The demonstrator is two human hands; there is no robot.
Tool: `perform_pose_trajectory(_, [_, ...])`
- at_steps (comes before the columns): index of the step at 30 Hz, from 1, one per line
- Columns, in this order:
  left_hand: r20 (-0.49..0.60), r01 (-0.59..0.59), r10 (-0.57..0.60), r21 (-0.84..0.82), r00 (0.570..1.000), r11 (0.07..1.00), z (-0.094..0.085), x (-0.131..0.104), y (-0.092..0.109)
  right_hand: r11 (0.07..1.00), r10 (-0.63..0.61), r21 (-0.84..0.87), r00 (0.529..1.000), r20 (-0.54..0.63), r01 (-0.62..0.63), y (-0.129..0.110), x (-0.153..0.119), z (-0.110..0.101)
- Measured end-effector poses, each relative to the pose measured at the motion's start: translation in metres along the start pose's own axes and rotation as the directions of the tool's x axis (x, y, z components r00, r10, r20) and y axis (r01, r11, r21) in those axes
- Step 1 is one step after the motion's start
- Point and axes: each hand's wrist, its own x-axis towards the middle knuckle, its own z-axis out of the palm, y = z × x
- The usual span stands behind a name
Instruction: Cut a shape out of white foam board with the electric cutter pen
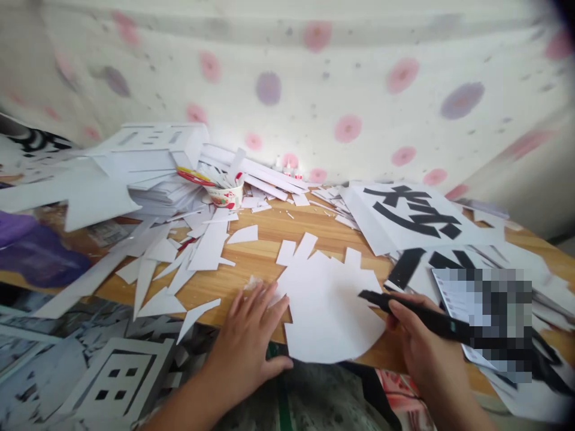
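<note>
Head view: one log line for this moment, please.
left hand: by white cutout | right hand: holding black pen-like tool over cutout | cup: upright, behind scraps

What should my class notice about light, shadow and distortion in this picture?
Head view: soft light on the white card, with a faint grey shadow near the tip of the black tool; head view: wide-angle distortion, the table seeming to bend toward the sides; head view: a dark top-right corner, and square blocks hiding part of the phone.
</note>
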Motion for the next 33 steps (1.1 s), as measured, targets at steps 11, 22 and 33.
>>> perform_pose_trajectory(11, [0.136, -0.016, 0.033, -0.125, 0.99, 0.992, -0.017, 0.02, -0.007, 0.998, 0.009, -0.06, 0.997, 0.072, -0.005, -0.02, -0.021, -0.016])
perform_pose_trajectory(22, [0.135, -0.134, 0.149, -0.115, 0.98, 0.984, -0.022, 0.032, -0.019, 0.998, -0.062, 0.053, 0.926, 0.374, 0.046, -0.038, 0.018, 0.016])
perform_pose_trajectory(33, [-0.05, -0.185, 0.179, -0.155, 0.982, 0.97, 0.003, 0.033, -0.023, 0.966, 0.211, -0.011, 0.763, 0.61, -0.259, -0.031, 0.059, 0.134])
